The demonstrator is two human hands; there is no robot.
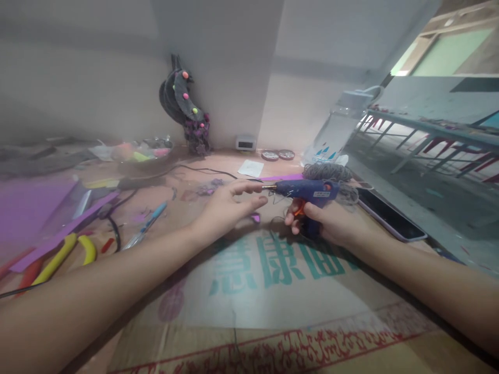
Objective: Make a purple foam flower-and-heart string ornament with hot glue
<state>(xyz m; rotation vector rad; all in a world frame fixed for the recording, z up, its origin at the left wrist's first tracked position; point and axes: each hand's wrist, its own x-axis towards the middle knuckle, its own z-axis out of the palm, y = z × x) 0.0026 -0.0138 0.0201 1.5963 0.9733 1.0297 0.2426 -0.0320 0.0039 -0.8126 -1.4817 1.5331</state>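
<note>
My right hand [319, 218] is closed round the grip of a blue hot glue gun [300, 189], with fingers by its orange trigger. The brass nozzle points left, to the fingertips of my left hand [234, 205]; whether they touch it I cannot tell. The left fingers stretch forward with the thumb apart, and nothing shows between them. Just below the thumb is a small purple piece [255, 218]. Grey yarn [327, 172] lies in a bundle behind the glue gun. Under both hands spreads a printed sheet [268, 296] with green characters.
A grey crescent ornament [187, 98] with coloured pompoms leans against the wall. On the right are a water bottle [331, 130] and a phone [392, 214]. Yellow-handled pliers [62, 254], a blue pen [154, 215] and purple sheets [35, 218] lie on the left. A small white clock [245, 143] stands behind.
</note>
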